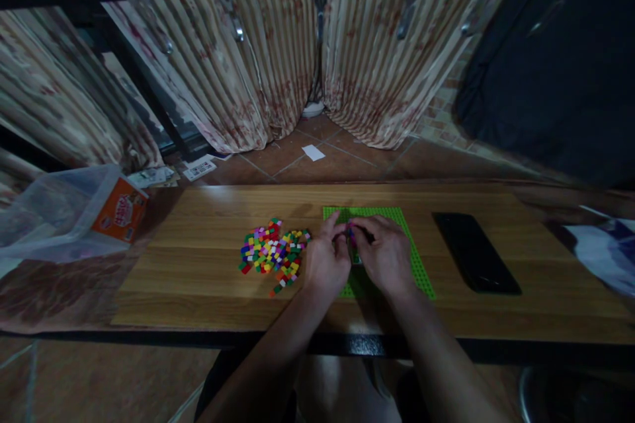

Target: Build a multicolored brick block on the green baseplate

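You sit in a dim room with striped, stained curtains (278,59) hanging to a tiled floor (317,158) at the far side, and a wooden worktop (198,291) stretches across in front of you. On the far left, a clear plastic bag (54,211) with an orange box (120,210) in it lies at the worktop's edge. A black phone (475,251) lies flat on the right, well apart from your hands, and a pale bag (605,254) shows at the far right edge. A scrap of white paper (313,153) lies on the floor beyond the worktop. Left of centre sits a loose heap of small coloured bricks (272,252), just beside your left hand (327,261) and not blocking it. A green baseplate (397,218) lies flat in the middle of the worktop, largely covered by your hands. Your right hand (384,254) rests over the plate, its grip pressed together with the left hand's grip on a small cluster of bricks (351,232) held between the fingertips of both hands. That cluster sits just above the plate, near its far-left part; whether it touches the plate you cannot tell, since your fingers hide its underside. Nothing stands between your hands and the heap or the plate.
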A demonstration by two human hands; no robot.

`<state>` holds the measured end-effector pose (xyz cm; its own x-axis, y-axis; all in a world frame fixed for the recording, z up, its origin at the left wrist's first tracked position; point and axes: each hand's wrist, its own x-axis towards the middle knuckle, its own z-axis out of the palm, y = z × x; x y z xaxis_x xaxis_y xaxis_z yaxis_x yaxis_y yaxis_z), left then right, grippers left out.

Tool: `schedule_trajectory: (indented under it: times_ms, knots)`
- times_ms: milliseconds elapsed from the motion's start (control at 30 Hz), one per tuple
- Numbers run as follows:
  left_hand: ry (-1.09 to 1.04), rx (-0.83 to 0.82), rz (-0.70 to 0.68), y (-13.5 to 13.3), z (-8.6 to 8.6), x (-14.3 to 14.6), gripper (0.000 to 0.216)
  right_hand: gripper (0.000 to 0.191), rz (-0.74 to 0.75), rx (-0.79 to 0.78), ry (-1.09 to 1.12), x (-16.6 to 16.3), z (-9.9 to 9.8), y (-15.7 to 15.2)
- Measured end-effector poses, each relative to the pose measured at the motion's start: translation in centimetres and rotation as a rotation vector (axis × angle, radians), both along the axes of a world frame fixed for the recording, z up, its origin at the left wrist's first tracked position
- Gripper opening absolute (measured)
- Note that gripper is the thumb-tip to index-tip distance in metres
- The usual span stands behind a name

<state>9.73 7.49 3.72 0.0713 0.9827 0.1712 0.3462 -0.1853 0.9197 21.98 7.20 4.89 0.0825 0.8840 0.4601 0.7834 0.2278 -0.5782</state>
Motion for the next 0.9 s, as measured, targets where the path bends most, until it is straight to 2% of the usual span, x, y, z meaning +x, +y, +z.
schedule_trajectory:
  times_ms: [400, 900]
  knots:
    - [0.009, -0.009, 0.016, -0.19, -0.06, 0.26, 0.051, 0.019, -0.098, 0.028, 0.026, -0.38, -0.46, 0.26]
    - [0.068, -0.023, -0.010, -0.44, 0.64, 0.17, 0.049, 0.026, -0.023, 0.081, -0.065, -0.57, -0.29, -0.50]
